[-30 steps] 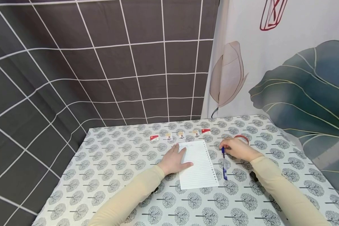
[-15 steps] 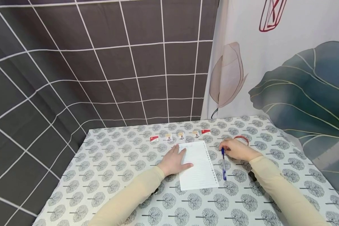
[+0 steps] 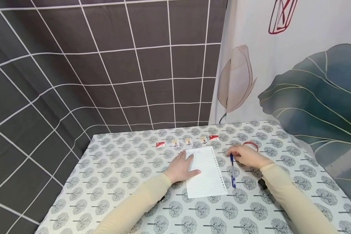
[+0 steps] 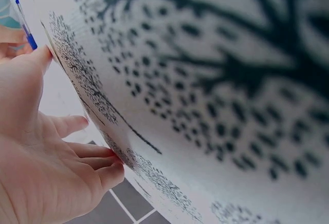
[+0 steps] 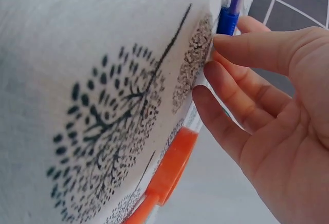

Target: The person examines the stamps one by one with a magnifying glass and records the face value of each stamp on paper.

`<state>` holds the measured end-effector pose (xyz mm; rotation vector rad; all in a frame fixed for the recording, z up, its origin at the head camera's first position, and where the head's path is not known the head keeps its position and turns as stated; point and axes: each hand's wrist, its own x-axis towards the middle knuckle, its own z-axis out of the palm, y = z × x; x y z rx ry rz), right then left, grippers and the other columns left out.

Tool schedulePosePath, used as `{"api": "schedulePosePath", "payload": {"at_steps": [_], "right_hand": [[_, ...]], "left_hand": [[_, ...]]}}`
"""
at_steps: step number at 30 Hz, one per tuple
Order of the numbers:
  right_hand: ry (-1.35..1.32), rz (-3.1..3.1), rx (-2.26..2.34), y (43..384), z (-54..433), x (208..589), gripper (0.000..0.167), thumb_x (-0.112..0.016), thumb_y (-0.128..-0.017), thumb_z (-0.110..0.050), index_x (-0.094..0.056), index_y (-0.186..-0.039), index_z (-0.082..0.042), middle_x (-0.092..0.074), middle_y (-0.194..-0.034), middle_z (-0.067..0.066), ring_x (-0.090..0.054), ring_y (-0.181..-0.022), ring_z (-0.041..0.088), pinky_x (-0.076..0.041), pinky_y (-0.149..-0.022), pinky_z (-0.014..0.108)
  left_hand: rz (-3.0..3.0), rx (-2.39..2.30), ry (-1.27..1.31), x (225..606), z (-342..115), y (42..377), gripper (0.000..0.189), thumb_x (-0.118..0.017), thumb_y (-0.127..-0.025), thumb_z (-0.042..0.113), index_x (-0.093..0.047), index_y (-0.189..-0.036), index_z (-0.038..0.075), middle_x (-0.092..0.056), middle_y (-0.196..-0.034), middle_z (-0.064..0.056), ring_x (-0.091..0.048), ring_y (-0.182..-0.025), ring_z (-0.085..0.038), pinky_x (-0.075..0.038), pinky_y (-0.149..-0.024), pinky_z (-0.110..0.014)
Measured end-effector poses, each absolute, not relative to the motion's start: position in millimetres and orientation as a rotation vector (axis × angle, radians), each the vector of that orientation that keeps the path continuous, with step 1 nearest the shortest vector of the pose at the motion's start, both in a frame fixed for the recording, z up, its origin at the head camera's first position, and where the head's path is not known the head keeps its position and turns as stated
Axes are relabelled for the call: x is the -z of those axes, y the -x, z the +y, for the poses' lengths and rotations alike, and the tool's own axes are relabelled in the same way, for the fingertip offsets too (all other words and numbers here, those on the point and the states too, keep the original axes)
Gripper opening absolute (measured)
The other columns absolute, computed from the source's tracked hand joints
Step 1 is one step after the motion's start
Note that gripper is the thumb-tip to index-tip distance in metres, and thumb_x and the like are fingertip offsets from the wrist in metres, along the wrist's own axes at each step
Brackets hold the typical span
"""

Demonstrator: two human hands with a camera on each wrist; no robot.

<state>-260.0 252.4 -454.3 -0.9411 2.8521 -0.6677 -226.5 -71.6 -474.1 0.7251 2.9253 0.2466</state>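
Note:
My left hand (image 3: 180,167) rests with spread fingers on the left part of a lined sheet of paper (image 3: 206,175), which has punched holes along its right edge. Faint writing shows near the sheet's top. Right of the paper lies a clear pen with blue ends (image 3: 233,172). My right hand (image 3: 245,155) is at the pen's far end, thumb and fingers bent around it. In the right wrist view the thumb tip meets the blue end of the pen (image 5: 227,21), with the other fingers loosely bent. The left wrist view shows the left hand (image 4: 67,147) against the tabletop.
Beyond the paper, a row holds two red-and-white cards (image 3: 160,144) and several small picture cards (image 3: 188,142). A curved red-orange object (image 3: 252,144) lies behind my right hand; its kind is unclear. The tree-patterned tablecloth (image 3: 120,182) meets a dark checked curtain (image 3: 152,65) at the back.

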Motion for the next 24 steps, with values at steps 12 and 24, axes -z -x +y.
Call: {"api": "schedulePosePath", "payload": {"at_steps": [12, 24], "right_hand": [[0.839, 2.918, 0.791, 257, 269, 429, 0.033, -0.069, -0.087, 0.004, -0.068, -0.12, -0.001, -0.067, -0.095, 0.006, -0.064, -0.086, 0.02, -0.059, -0.076, 0.039], [0.678, 3.014, 0.837, 249, 301, 412, 0.025, -0.069, -0.092, -0.004, -0.07, -0.117, 0.0, -0.071, -0.106, 0.015, -0.067, -0.094, 0.032, -0.056, -0.083, 0.052]], "left_hand": [[3.089, -0.117, -0.752, 474, -82, 240, 0.086, -0.047, -0.095, 0.071, -0.042, -0.153, 0.008, -0.035, -0.156, -0.027, -0.031, -0.147, -0.04, -0.028, -0.121, -0.047], [3.136, 0.035, -0.893, 450, -103, 281, 0.081, -0.045, -0.098, 0.067, -0.042, -0.153, 0.007, -0.037, -0.156, -0.024, -0.032, -0.146, -0.039, -0.026, -0.122, -0.049]]}}
